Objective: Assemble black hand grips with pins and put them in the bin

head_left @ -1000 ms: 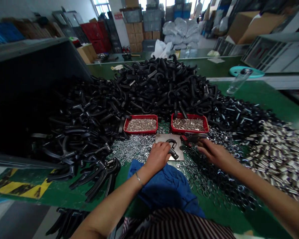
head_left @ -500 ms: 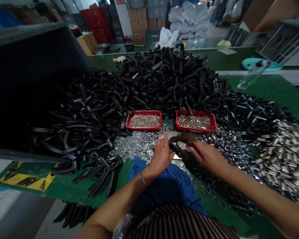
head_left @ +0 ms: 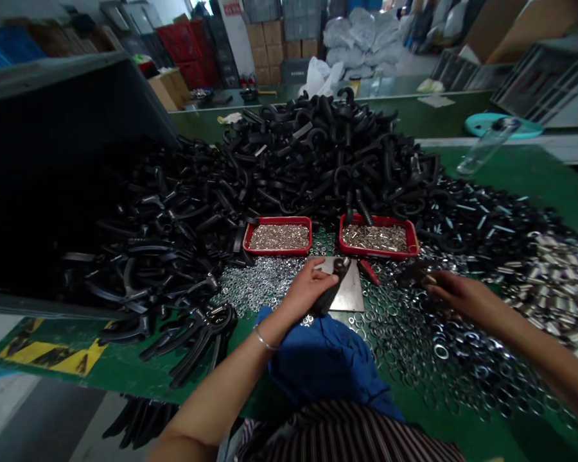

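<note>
My left hand (head_left: 308, 285) is closed around a black plastic handle (head_left: 328, 296), held tilted above the left part of a flat metal plate (head_left: 349, 292). A metal end pokes out of the handle's top. To the right, my right hand (head_left: 447, 292) hovers over loose metal rings (head_left: 442, 351), its fingers bent together. A dark shape (head_left: 411, 273) shows at those fingertips, too blurred to name. Between the hands, at the plate's upper right corner, lies a small red object (head_left: 370, 272).
Two red trays (head_left: 278, 251) of small metal pieces stand behind the plate. Beyond them rises a large heap of black plastic handles (head_left: 313, 154). Silvery metal sleeves (head_left: 559, 289) are piled at right, small nuts or washers (head_left: 255, 282) at left. A big dark bin (head_left: 77, 70) lies on its side.
My right hand has moved from the plate, beside my left hand, rightward over the rings. The plate and red object are now uncovered. My left hand has turned the black handle more upright.
</note>
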`<state>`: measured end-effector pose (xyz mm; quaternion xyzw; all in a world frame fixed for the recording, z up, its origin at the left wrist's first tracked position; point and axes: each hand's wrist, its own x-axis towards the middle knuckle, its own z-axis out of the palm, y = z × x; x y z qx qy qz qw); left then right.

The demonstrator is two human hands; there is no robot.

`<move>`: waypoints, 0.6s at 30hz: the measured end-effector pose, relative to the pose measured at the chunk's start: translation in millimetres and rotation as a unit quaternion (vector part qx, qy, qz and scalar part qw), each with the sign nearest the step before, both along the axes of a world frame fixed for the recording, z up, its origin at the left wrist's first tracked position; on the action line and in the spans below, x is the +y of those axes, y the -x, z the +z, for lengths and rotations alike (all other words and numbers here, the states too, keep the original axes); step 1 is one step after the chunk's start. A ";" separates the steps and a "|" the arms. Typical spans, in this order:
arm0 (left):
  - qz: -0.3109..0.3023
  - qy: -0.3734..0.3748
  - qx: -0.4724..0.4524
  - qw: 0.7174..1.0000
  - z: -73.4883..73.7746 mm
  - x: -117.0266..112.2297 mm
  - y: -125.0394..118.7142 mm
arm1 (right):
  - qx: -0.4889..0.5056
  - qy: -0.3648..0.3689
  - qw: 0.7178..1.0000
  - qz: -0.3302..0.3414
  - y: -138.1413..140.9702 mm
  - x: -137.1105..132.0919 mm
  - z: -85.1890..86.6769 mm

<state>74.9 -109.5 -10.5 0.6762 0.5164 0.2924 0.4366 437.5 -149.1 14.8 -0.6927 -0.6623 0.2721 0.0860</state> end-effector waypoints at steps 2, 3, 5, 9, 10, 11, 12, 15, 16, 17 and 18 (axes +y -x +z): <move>0.034 -0.009 0.016 0.999 -1.7 4.8 6.9 | -0.105 -0.104 0.989 0.032 -10.7 4.0 7.0; 0.047 -0.037 0.051 0.997 -3.5 5.4 10.2 | -0.153 -0.163 0.974 0.037 -8.9 6.8 9.5; 0.042 -0.091 0.125 0.987 -7.8 2.6 15.0 | -0.184 -0.234 0.953 0.048 9.1 13.7 9.5; 0.009 -0.127 0.179 0.976 -13.5 -11.2 10.5 | -0.108 -0.152 0.976 0.115 78.8 28.1 -10.7; 0.014 -0.132 0.189 0.973 -13.7 -14.5 7.0 | -0.127 -0.135 0.977 0.106 95.8 31.4 -16.6; 0.017 -0.136 0.201 0.970 -13.5 -17.1 3.5 | -0.156 -0.124 0.976 0.091 110.0 34.4 -21.6; 0.019 -0.140 0.214 0.967 -13.0 -18.9 0.4 | -0.186 -0.117 0.973 0.073 120.7 37.2 -24.9; 0.019 -0.141 0.239 0.961 -10.6 -20.1 -3.0 | -0.228 -0.107 0.966 0.059 130.3 42.3 -22.7; 0.016 -0.139 0.240 0.961 -10.1 -19.6 -2.0 | -0.227 -0.109 0.966 0.057 127.7 43.0 -18.3; 0.013 -0.136 0.238 0.962 -10.0 -19.0 -0.5 | -0.215 -0.116 0.968 0.054 123.9 43.4 -12.8; 0.010 -0.134 0.233 0.963 -10.3 -18.4 1.4 | -0.188 -0.128 0.973 0.049 120.2 43.6 -6.9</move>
